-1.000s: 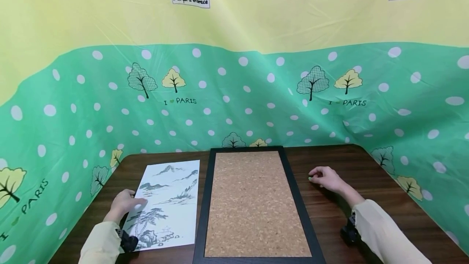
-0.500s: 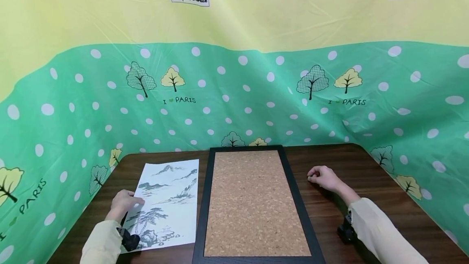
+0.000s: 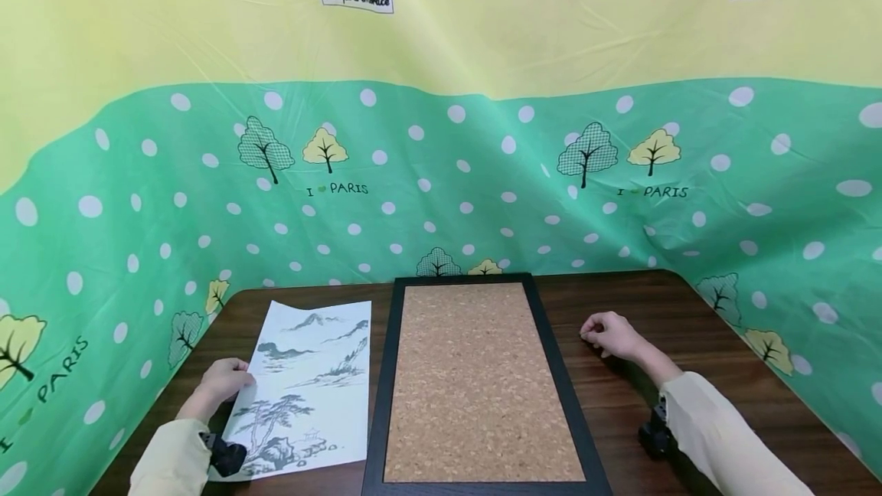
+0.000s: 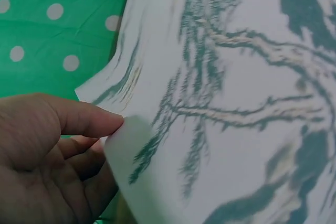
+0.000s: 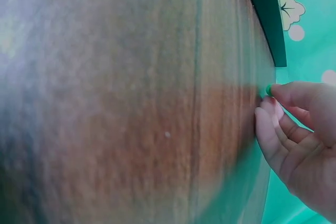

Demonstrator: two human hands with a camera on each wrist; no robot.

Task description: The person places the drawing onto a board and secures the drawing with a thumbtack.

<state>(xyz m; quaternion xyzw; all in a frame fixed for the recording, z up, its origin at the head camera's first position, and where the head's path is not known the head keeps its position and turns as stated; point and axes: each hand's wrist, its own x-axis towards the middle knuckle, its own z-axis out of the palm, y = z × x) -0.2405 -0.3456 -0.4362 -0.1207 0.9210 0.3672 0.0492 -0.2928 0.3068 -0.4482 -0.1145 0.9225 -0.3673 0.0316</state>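
A sheet of paper (image 3: 310, 389) printed with an ink landscape of mountains and pine trees is at the left of the table. My left hand (image 3: 226, 380) pinches its left edge between thumb and fingers. Near the thumb (image 4: 100, 121), the paper's edge bends up in the left wrist view. To the right of the corkboard (image 3: 482, 389), my right hand (image 3: 616, 335) hovers low over or rests on the table; which, I cannot tell. Its fingertips pinch a small green push pin (image 5: 269, 90), of which only a rounded bit shows.
The corkboard's black frame (image 3: 558, 366) lies between the hands and reaches the table's back edge. Bare dark wood (image 3: 606, 419) lies to its right. A green and yellow printed cloth (image 3: 441, 174) hangs behind and around the dark wooden table.
My left hand has shifted slightly left and now pinches the paper's edge; the sheet has slid a little left and its top edge has bowed. The right hand has barely moved.
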